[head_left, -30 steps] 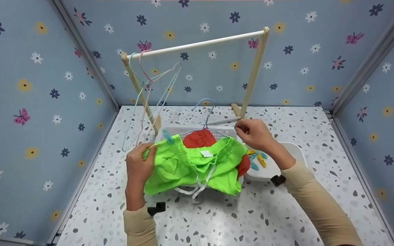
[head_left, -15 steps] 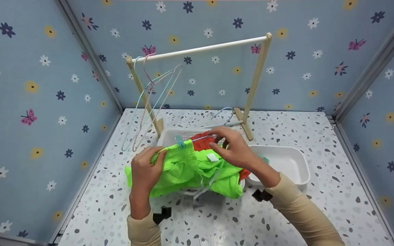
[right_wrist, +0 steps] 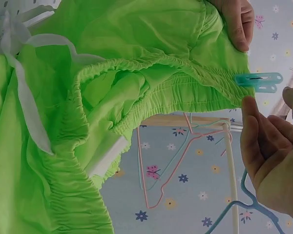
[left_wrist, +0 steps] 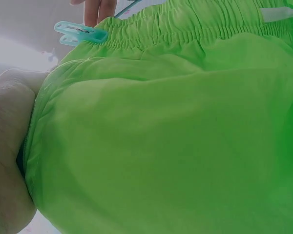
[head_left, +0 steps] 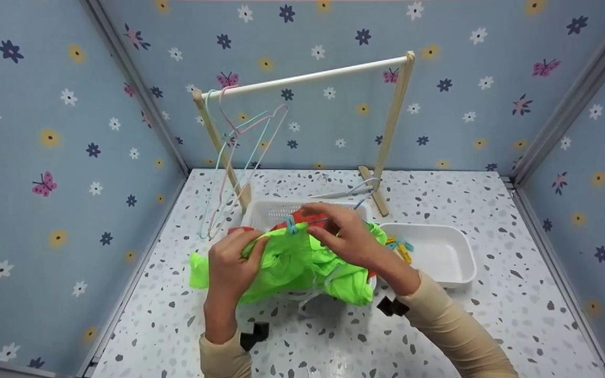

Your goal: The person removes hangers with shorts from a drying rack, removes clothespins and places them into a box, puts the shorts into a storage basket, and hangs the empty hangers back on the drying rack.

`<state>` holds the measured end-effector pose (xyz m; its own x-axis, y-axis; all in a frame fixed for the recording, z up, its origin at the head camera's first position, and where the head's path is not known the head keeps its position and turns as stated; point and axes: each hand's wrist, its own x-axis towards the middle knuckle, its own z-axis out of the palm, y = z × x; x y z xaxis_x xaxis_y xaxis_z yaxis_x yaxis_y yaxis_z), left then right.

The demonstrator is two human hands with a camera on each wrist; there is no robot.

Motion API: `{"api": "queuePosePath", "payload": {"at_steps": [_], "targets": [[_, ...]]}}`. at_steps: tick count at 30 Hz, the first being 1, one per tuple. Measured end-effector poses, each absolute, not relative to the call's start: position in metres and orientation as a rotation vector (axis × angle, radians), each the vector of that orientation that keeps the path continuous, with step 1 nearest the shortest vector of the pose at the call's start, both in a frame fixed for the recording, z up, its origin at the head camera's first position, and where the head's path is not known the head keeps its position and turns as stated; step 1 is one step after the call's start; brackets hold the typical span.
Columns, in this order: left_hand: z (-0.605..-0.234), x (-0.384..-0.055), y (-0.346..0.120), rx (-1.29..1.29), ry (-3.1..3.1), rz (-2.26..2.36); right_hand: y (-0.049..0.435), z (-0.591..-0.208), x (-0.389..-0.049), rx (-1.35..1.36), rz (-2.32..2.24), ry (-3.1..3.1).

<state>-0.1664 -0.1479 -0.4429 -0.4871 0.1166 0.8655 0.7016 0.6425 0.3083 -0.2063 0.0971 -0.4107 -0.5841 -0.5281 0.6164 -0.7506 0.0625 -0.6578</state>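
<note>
Bright green shorts (head_left: 281, 262) with an elastic waist and white drawstring spread over a white basket (head_left: 263, 210). My left hand (head_left: 237, 262) grips their left side between thumb and fingers. A light blue clothespin (left_wrist: 80, 34) is clipped on the waistband corner. Right beside it, my right hand (head_left: 344, 233) touches the waistband edge with its fingertips, its thumb apart from them in the right wrist view. A blue hanger (right_wrist: 251, 202) passes behind the right hand, its hook tilted to the right; much of its frame is hidden by the shorts.
Red cloth (head_left: 310, 215) lies behind the shorts. At right stands a white tray (head_left: 449, 254) with yellow and blue clothespins (head_left: 403, 253) at its left end. A wooden rack with a white rod (head_left: 308, 77) rises behind, with several hangers (head_left: 229, 131) on its left end.
My right hand has moved left and down to the waistband by the clothespin. The hanger has tilted to the right, and the left hand has shifted slightly right with the shorts.
</note>
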Motion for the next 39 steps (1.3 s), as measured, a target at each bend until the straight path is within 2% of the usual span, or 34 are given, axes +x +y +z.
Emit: {"api": "queuePosePath", "payload": {"at_steps": [13, 39], "targets": [[-0.435, -0.163, -0.134, -0.725, -1.949, -0.775, 0.1, -0.419, -0.202, 1.295, 1.353, -2.101], [-0.442, -0.163, -0.128, -0.75, -1.956, -0.785, 0.093, -0.428, -0.191, 1.269, 1.561, -1.671]]}}
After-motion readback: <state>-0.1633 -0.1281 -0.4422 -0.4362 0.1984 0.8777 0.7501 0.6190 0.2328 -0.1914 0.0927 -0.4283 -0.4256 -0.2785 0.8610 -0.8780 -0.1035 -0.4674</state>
